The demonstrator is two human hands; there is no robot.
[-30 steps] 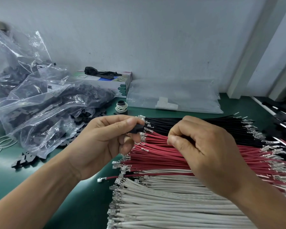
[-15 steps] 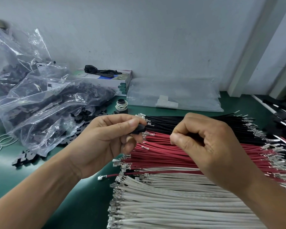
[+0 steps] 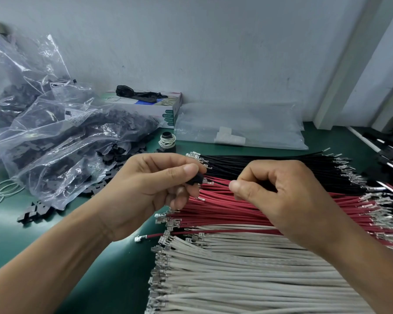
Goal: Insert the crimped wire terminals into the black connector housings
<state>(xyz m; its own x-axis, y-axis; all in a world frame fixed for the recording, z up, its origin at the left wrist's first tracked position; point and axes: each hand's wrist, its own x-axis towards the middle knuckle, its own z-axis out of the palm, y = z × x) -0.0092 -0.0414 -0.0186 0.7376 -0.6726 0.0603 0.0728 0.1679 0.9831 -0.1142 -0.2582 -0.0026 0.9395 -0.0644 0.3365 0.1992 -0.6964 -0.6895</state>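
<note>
Head view, centre of the frame: my left hand (image 3: 150, 189) pinches a small black housing (image 3: 195, 179) between thumb and curled fingers, and my right hand (image 3: 279, 196) is curled tight, thumb against forefinger, on a thin black wire (image 3: 221, 182) whose metal terminal (image 3: 208, 182) points at the housing. Over the last second the two hands have drawn closer and the terminal tip now sits just at the housing's mouth, touching or nearly so; I cannot tell whether it has entered. I judge the insertion is about to start, not finished, and it wants a straight push until the terminal catches.

The housing is hard, matte plastic, blocky and mostly hidden by my fingers. The terminal is thin folded metal, bright and easily bent.

Outward, below and right of the hands, the wires lie in three flat bands on the green mat (image 3: 114, 279): black wires (image 3: 270, 165) farthest, red wires (image 3: 225, 211) in the middle, white wires (image 3: 247, 275) nearest, all flexible, with shiny crimped ends. One red wire (image 3: 154, 235) pokes out to the left. At the left of the frame, crinkly clear bags (image 3: 61, 141) hold more black housings, some spilled beside them.
</note>
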